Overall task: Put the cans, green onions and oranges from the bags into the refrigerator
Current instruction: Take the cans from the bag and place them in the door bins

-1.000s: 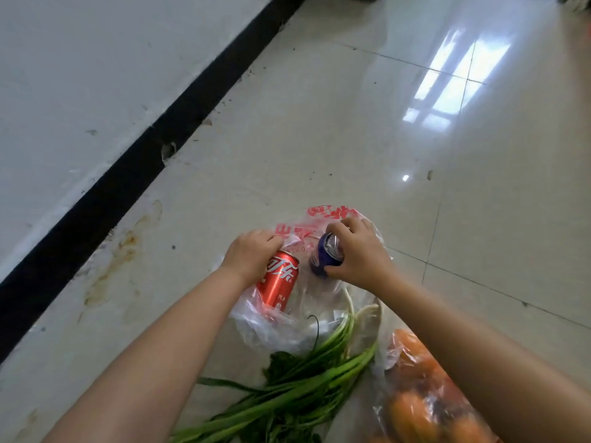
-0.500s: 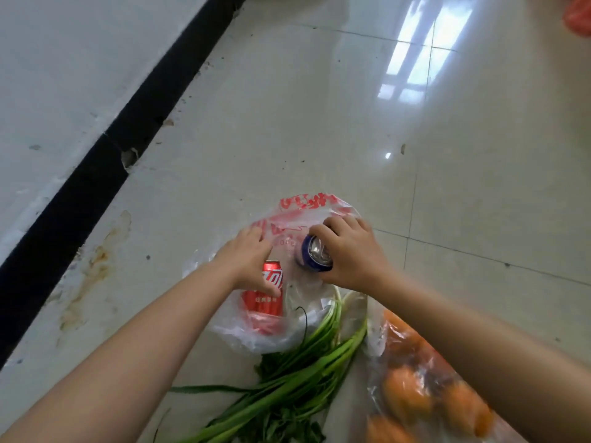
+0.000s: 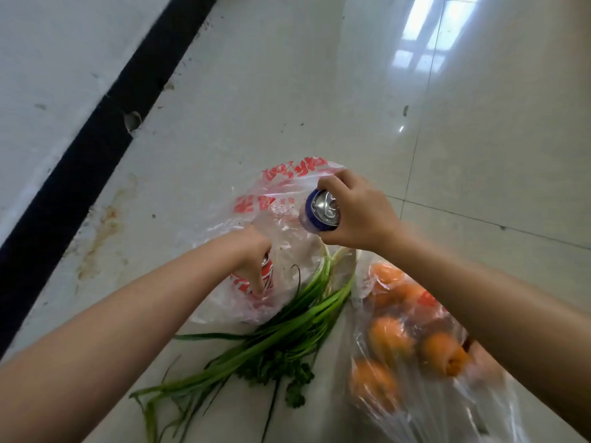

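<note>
Glossy floor tiles (image 3: 287, 91) carry the bags; right hand (image 3: 361, 212) clasps the blue can (image 3: 321, 212) above the printed bag (image 3: 287, 187). Left hand (image 3: 252, 254) reaches inside, fingers wrapped round the red can (image 3: 268, 274). Best to lift both straight up, clear of the clinging film.

Two bare forearms enter from near edge, sleeveless to frame limit. Left hand (image 3: 252, 255) and right hand (image 3: 359, 212): no gloves, rings, watch or wristbands visible. Fingernails short, unpainted.

A blue can (image 3: 320, 212) is gripped above a printed clear bag (image 3: 281, 199); red can (image 3: 267, 274) inside; green onions (image 3: 287, 321) beside bagged oranges (image 3: 412, 330).
</note>
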The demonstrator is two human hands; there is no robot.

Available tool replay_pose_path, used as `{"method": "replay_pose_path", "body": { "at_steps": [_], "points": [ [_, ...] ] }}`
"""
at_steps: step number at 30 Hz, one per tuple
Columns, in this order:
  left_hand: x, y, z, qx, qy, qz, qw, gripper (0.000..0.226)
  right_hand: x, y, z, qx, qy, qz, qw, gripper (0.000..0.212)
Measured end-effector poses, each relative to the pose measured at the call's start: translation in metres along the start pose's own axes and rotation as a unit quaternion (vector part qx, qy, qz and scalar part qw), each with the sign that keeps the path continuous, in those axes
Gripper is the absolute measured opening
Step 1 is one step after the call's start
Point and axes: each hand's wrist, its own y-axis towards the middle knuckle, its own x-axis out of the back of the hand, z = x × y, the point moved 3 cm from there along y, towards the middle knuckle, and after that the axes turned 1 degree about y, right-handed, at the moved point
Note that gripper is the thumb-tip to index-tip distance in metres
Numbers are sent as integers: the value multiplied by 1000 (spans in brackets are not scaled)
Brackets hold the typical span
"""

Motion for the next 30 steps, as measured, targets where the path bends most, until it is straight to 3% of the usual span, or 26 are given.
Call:
{"method": "replay_pose_path", "body": {
  "at_steps": [4,7,14,21,25,30],
  "points": [
    [-4,-7,-8,5,28,-49,998,58,8,-2,5,33,7,-40,999,63],
    [-5,-20,-8,26,-25,-130,991,51,21,-6,9,44,15,-41,998,66],
    [38,-116,-16,75,-179,-284,939,70,104,-30,42,-23,80,-28,996,68],
    [162,-276,-32,71,-218,-329,916,66,287,-70,106,-61,92,-7,994,69],
    [262,-376,-52,35,-207,-355,911,66,420,-88,137,-97,109,-54,988,67],
    [395,-490,-100,-43,-148,-434,888,61,602,-122,165,-153,118,-167,967,69]
  ]
}}
